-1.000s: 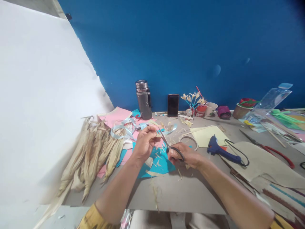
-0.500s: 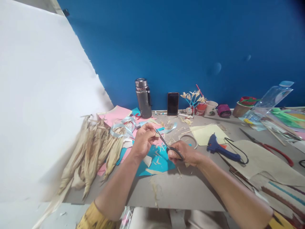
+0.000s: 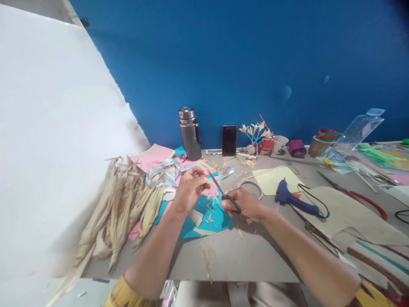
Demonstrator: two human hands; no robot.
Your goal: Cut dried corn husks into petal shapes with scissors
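Note:
My right hand (image 3: 244, 204) grips the black handles of a pair of scissors (image 3: 217, 184), whose blades point up and to the left. Close to the blade tips, my left hand (image 3: 191, 187) pinches a small pale piece (image 3: 207, 182) that looks like dried husk. Beneath both hands lies a blue sheet (image 3: 194, 230) strewn with pale scraps. A roll of tape (image 3: 260, 191) rests just behind my right hand.
Dried husks (image 3: 119, 204) are heaped at the left. Behind stand a flask (image 3: 191, 138), a phone (image 3: 229, 140) and husk flowers (image 3: 255, 130). A blue glue gun (image 3: 295, 199), red-handled shears (image 3: 367, 202) and a tilted plastic bottle (image 3: 354, 136) lie to the right.
The view has shifted slightly, so most things sit a little further left. The scissor blades look closer together and stand slightly apart from the piece in my left hand.

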